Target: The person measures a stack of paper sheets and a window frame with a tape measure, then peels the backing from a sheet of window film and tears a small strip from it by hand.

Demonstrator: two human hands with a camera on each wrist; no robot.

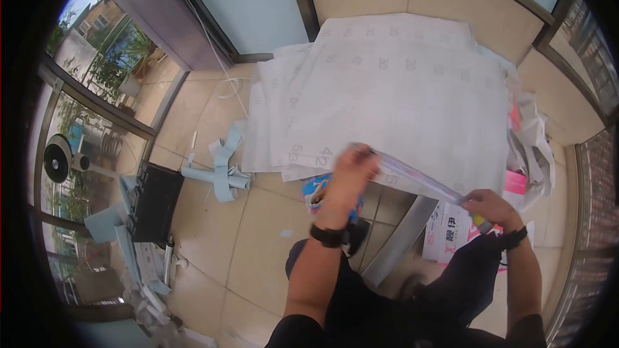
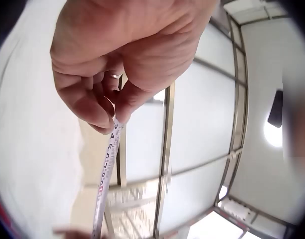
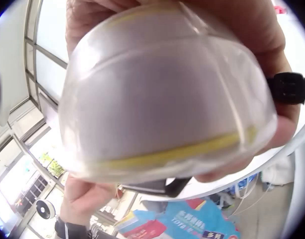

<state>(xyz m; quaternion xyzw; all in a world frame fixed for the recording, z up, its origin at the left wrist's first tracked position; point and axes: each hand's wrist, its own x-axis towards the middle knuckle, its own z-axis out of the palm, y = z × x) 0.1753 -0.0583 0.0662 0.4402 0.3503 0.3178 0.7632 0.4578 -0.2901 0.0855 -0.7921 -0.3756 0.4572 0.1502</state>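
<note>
A measuring tape's strip (image 1: 419,175) runs taut between the two hands, over the near edge of white sheets (image 1: 400,109) printed with numbers. My left hand (image 1: 351,177) pinches its end; in the left wrist view, thumb and fingers of that hand (image 2: 127,55) close on the strip (image 2: 106,172) near the low numbers. My right hand (image 1: 493,209) grips the tape's case (image 1: 479,220) at lower right. Close up in the right wrist view, the rounded case (image 3: 162,99), clear with yellow lines, sits in the right hand (image 3: 257,30), hiding part of the fingers.
Blue rolled strips (image 1: 225,174) and a black case (image 1: 155,203) lie on the tiled floor at left, near a fan (image 1: 58,158). A blue printed bag (image 1: 316,190), a grey flat bar (image 1: 403,238) and a pink-and-white box (image 1: 445,232) are close to the knees.
</note>
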